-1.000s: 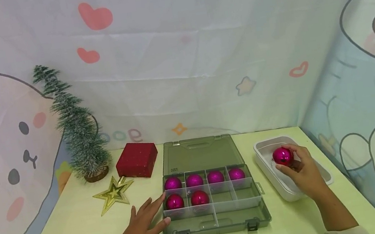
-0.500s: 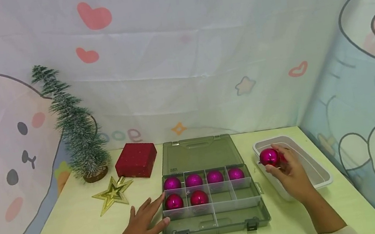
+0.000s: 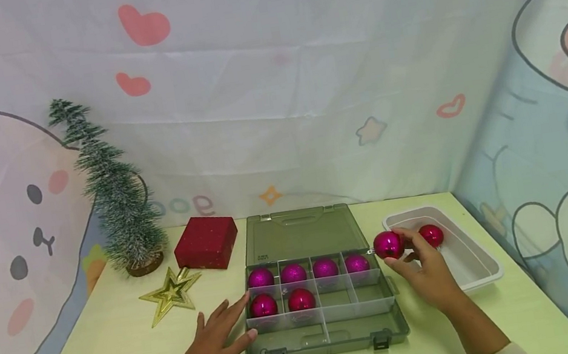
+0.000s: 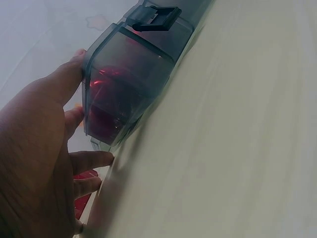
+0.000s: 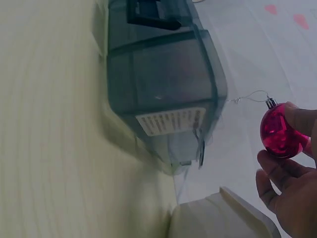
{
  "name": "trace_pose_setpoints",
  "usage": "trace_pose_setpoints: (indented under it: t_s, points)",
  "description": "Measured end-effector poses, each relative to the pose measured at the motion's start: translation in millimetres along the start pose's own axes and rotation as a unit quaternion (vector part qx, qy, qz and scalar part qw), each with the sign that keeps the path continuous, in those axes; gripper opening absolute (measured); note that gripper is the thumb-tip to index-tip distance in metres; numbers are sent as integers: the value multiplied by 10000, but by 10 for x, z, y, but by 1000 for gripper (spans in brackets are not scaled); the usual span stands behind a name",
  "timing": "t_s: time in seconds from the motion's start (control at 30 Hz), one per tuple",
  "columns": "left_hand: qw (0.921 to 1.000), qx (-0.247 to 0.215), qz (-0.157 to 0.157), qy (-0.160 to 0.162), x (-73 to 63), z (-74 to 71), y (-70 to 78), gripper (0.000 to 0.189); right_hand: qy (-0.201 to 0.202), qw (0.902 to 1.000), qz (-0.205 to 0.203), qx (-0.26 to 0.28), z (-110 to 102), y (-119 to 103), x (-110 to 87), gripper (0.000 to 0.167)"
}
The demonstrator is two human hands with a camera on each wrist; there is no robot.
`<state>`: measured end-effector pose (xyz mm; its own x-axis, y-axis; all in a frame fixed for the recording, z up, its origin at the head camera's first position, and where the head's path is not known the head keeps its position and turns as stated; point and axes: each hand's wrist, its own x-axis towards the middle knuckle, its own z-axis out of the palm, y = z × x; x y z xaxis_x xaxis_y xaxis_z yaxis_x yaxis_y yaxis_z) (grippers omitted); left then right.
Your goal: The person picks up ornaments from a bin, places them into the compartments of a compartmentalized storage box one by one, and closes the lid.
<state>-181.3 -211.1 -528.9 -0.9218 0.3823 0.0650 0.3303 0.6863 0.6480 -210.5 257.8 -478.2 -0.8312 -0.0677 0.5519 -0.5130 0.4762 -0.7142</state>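
Observation:
My right hand [image 3: 431, 274] pinches a shiny magenta Christmas ball [image 3: 388, 245] between thumb and fingers, above the gap between the box and the white bin. A wire loop on its cap points left, plain in the right wrist view beside the ball [image 5: 281, 131]. My left hand [image 3: 212, 343] rests with spread fingers against the left side of the open green divided box [image 3: 328, 348]. Its back row holds several glittery purple balls [image 3: 293, 273]. In the middle row, two shiny balls [image 3: 301, 300] fill the left compartments; the two right compartments and the front row hold nothing.
The white bin [image 3: 466, 235] at the right holds one shiny red ball [image 3: 432, 235]. At the left stand a small Christmas tree [image 3: 123, 207], a red box [image 3: 207, 242] and a gold star [image 3: 173, 292]. A printed curtain [image 3: 274, 111] backs the table.
My right hand has carried the magenta ball left, out from over the white bin toward the divided box. The red ball in the bin now shows. My left hand stays put.

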Motion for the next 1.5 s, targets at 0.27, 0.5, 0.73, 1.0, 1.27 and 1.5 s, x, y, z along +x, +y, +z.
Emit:
trace_pose_setpoints:
  t_s: [0.27, 0.5, 0.73, 1.0, 1.27, 1.5]
  points:
    - [10000, -29, -32, -89, 3, -17, 12, 74, -210, 9990, -202, -351, 162, -77, -11, 60]
    - [10000, 18, -51, -72, -15, -43, 36, 74, -424, 9964, -402, -612, 348, -142, -58, 60]
    - [9999, -10, -48, -94, -18, -61, 59, 74, -846, 9915, -408, -902, 515, -244, -95, 60]
    - [9999, -91, -24, -137, -18, -71, 57, 74, -1270, 9841, -249, -1217, 627, -250, -120, 56]
    - [9999, -88, -26, -128, -18, -73, 53, 74, -1507, 9788, -169, -1380, 706, -259, -142, 58]
    - [9999, -50, -27, -119, -17, -65, 56, 74, -1725, 9734, -274, -1485, 742, -247, -168, 54]
